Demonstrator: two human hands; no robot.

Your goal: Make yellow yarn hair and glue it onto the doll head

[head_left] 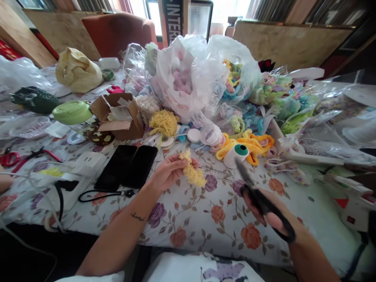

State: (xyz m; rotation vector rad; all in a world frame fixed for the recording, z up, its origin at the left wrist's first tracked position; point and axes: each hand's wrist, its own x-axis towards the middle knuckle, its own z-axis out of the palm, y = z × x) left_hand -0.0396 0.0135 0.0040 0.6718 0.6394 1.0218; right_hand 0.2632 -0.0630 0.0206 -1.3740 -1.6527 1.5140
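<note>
Between thumb and fingers, my left hand (169, 172) pinches a short piece of fluffy yellow trim (194, 173) just above the tablecloth. My right hand (264, 203) grips black-handled scissors (261, 199), blurred by motion, with the blades pointing up and away from me. The scissors are apart from the trim. Beyond them stands a white glue bottle-like object with a green round cap (239, 150), which touches an orange-yellow plush piece (255, 143). A larger bundle of yellow fluffy trim (163, 122) rests behind my left hand, beside a cardboard box (119, 117).
Two black phones (126, 166) lie left of my left forearm, near a white power strip (69, 188) with cables. Red-handled pliers (37, 152) are farther left. Plastic bags (188, 78) of plush items fill the back. A glue gun (349, 196) stands at right. A person's hand (5, 182) shows at the left edge.
</note>
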